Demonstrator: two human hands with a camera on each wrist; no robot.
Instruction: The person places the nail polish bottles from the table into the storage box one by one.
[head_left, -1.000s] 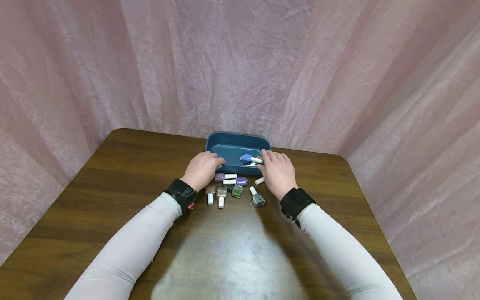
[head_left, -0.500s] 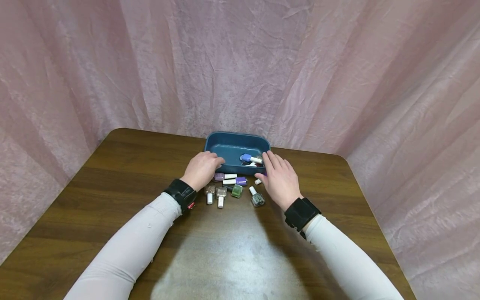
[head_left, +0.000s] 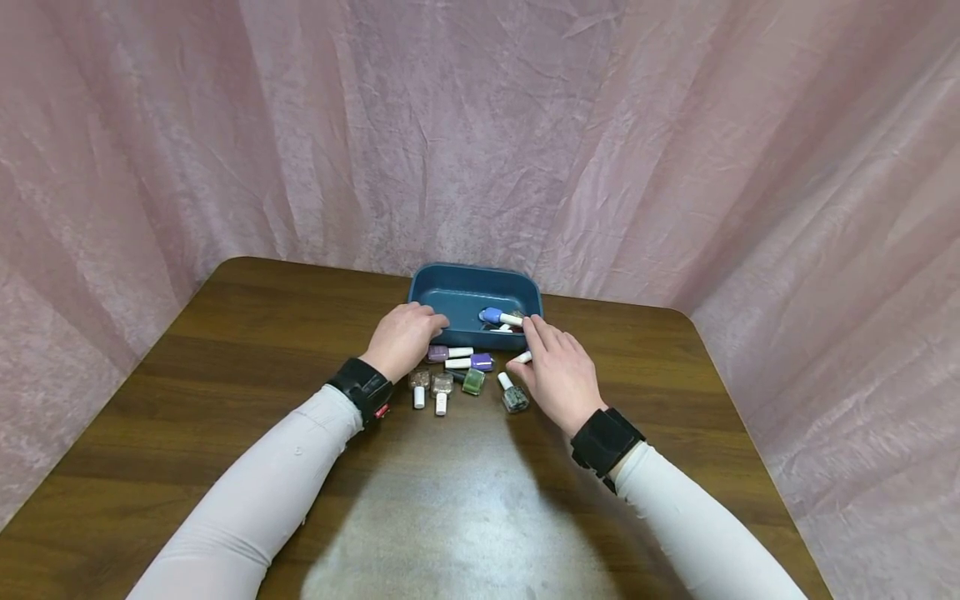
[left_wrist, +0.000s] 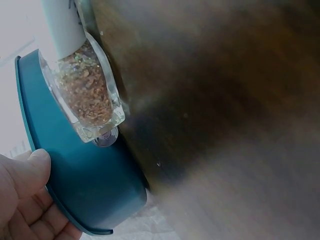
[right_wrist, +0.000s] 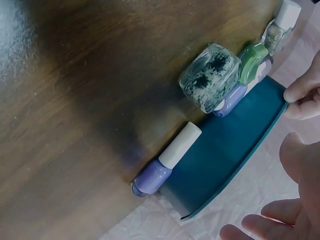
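Note:
My left hand (head_left: 400, 337) pinches the front left rim of a teal tray (head_left: 453, 302), thumb outside and fingers over the edge. Inside the tray's right part lie several nail polish bottles, a blue nail polish (head_left: 492, 316) on top. My right hand (head_left: 558, 371) hovers at the tray's front right corner with its fingers apart and nothing between them. Under it, a purple nail polish with a white cap (right_wrist: 154, 176) lies on the table against the tray's front wall. The head view shows only its cap, beside my thumb.
Before the tray lie several more bottles: a mauve nail polish (head_left: 438, 354), a violet one (head_left: 482, 362), a green one (head_left: 473, 382), a dark-flecked one (head_left: 515, 399) and two glittery ones, including a copper glitter polish (left_wrist: 85, 85). Pink curtains (head_left: 480, 150) hang behind the wooden table (head_left: 300, 317).
My right hand has drawn back from the tray's right rim towards me and slightly right, then lowered its thumb near the purple polish's cap. The left hand and the tray stay put.

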